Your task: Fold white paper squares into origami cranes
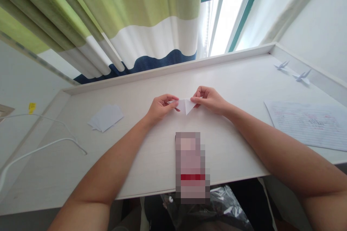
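Note:
Between my two hands, a small folded piece of white paper (185,105) is held a little above the white desk, with a triangular flap pointing down toward me. My left hand (162,107) pinches its left end between thumb and fingers. At the other end my right hand (207,99) grips it in the same way, thumb on the near side. A loose stack of white paper squares (106,117) lies on the desk to the left of my left hand. Two folded paper cranes (282,65) (302,76) rest at the far right.
Handwritten lined sheets (311,124) lie on the right of the desk (141,158). A blurred-out rectangular object (191,166) overlaps the front edge. White cables (54,142) run along the left. A raised rim (173,71) borders the back, below the curtain (154,3).

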The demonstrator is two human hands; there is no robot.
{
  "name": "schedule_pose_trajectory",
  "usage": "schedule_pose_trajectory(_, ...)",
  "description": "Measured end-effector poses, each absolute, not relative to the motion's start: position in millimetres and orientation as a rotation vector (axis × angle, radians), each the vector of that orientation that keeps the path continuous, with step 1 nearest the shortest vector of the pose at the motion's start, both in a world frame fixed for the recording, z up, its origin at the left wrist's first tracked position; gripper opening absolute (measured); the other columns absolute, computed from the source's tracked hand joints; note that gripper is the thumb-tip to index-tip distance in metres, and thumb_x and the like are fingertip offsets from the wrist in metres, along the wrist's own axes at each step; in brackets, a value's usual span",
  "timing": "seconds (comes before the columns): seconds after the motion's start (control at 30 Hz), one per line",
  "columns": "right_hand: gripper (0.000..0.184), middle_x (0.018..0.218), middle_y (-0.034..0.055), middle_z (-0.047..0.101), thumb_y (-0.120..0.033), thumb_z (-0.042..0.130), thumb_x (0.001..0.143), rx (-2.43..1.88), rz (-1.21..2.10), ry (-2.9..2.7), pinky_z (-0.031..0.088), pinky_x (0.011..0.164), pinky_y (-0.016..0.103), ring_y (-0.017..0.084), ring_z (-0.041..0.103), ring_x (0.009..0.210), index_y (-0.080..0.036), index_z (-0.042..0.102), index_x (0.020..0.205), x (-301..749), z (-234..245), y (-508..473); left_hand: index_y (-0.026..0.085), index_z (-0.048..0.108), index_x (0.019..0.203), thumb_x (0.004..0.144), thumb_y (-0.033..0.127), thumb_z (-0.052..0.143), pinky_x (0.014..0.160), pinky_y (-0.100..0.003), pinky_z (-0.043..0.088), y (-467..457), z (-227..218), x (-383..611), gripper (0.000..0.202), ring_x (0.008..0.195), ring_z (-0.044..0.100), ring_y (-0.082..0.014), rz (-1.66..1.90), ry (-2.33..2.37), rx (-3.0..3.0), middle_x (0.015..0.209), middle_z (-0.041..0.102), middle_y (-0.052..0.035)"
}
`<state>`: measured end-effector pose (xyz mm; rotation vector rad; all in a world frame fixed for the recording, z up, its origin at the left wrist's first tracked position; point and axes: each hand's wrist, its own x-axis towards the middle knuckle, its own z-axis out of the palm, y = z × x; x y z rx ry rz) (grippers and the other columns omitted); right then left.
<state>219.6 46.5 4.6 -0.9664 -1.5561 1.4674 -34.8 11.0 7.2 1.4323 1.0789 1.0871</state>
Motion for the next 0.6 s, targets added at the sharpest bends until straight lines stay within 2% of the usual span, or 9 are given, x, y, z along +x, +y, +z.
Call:
schedule_pose_trajectory(0.07,0.036,0.086,0.0030,0.078,-0.044,0.093,0.078,-0.944,1.491,-1.567,0.057,0.069,0.033,0.017,0.070,0.074,-0.023,0.067,0.089,219.3,6.5,45.4,0.017,0.079,0.101,0.077,0.047,0.092,0.072,-0.033,0.060,9.8,6.7,-34.2,0.041,0.070,0.076,-0.0177,1.059,1.076,1.462,0.091,0.081,-0.0053)
schedule_pose_trajectory(0.17,0.040,0.097,0.0071,0.082,-0.047,0.092,0.078,-0.962,1.571,-1.726,0.057,0.076,0.034,0.020,0.073,0.085,-0.022,0.080,0.107,221.5,14.0,43.3,0.017,0.079,0.101,0.078,0.045,0.092,0.069,-0.031,0.059,6.7,8.5,-33.1,0.039,0.071,0.074,-0.0164,1.006,1.083,1.500,0.093,0.081,-0.0059)
schedule_pose_trajectory(0.27,0.041,0.100,0.0084,0.083,-0.053,0.088,0.082,-0.901,1.671,-1.912,0.053,0.073,0.032,0.020,0.072,0.085,-0.020,0.086,0.106,224.2,21.6,40.2,0.017,0.080,0.101,0.079,0.041,0.090,0.066,-0.028,0.055,2.8,11.8,-30.0,0.034,0.073,0.071,-0.0148,0.950,1.057,1.532,0.096,0.081,-0.0071)
schedule_pose_trajectory(0.43,0.037,0.077,0.0035,0.077,-0.054,0.085,0.085,-0.891,1.652,-1.976,0.040,0.059,0.027,0.013,0.060,0.066,-0.017,0.086,0.092,223.5,25.0,36.7,0.018,0.078,0.108,0.079,0.037,0.091,0.072,-0.027,0.055,-0.3,13.7,-23.0,0.037,0.082,0.070,-0.0152,0.957,0.994,1.525,0.092,0.077,-0.0049)
schedule_pose_trajectory(0.6,0.038,0.081,0.0043,0.079,-0.054,0.089,0.081,-0.882,1.711,-1.822,0.041,0.058,0.027,0.013,0.061,0.067,-0.017,0.085,0.092,219.8,19.7,37.6,0.019,0.070,0.108,0.076,0.043,0.095,0.078,-0.029,0.055,3.2,12.3,-21.1,0.047,0.076,0.070,-0.0139,1.003,0.977,1.404,0.085,0.074,-0.0003)
